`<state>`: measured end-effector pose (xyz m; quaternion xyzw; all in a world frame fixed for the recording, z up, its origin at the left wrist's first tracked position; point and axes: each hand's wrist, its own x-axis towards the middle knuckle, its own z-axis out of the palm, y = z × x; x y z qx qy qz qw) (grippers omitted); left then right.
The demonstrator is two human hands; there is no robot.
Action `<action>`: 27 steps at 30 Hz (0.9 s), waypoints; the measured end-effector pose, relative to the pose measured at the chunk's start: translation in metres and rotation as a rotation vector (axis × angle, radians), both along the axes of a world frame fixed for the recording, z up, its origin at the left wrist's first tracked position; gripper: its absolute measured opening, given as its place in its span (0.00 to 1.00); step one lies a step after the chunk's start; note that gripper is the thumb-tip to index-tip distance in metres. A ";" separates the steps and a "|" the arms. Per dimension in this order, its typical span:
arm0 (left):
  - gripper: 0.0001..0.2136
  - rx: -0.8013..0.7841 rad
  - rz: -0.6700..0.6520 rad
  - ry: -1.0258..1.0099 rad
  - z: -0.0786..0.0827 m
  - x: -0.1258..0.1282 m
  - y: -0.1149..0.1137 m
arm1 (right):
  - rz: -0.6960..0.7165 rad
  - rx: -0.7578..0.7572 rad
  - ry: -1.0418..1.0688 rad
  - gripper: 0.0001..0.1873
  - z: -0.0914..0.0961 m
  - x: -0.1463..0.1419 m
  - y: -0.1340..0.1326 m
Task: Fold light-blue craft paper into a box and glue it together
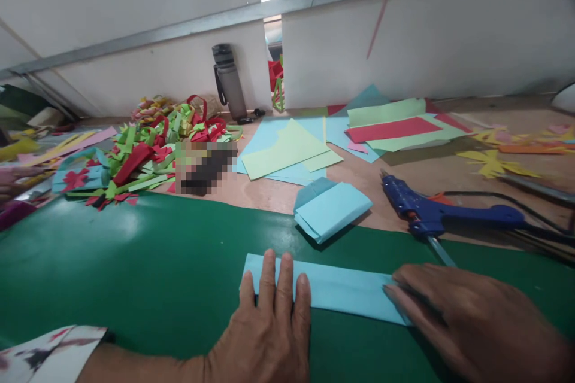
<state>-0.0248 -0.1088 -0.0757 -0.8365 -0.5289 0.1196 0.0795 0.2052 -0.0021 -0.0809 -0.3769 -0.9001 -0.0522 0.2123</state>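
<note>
A long light-blue paper strip [345,285], folded flat, lies on the green mat in front of me. My left hand [269,323] rests on its left part, palm down, with the fingers stretched out and slightly apart. At the strip's right end, my right hand [476,317] is closed, fingers curled and pressed together on the paper. A dark line between those fingers may be shadow or a thin object; I cannot tell. Just beyond the strip sits a folded light-blue paper piece [332,209], across the mat's far edge.
A blue hot glue gun [449,212] lies on the right, its cord trailing right. Coloured paper sheets [287,149] spread behind. Red and green paper scraps [144,152] are heaped left, near a grey bottle [230,84]. Yellow paper cut-outs [489,161] lie far right. Part of another person's hand [15,182] shows at left.
</note>
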 end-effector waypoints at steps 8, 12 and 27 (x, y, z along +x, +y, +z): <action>0.35 -0.208 -0.270 -0.230 0.026 0.020 0.027 | -0.075 -0.295 -0.260 0.13 0.030 -0.014 -0.007; 0.29 -0.191 -0.338 -0.233 0.022 0.034 0.034 | -0.140 -0.389 -0.261 0.11 0.038 -0.013 -0.009; 0.23 0.025 -0.213 -0.163 0.006 0.056 0.029 | -0.192 -0.606 0.039 0.17 0.037 0.007 -0.008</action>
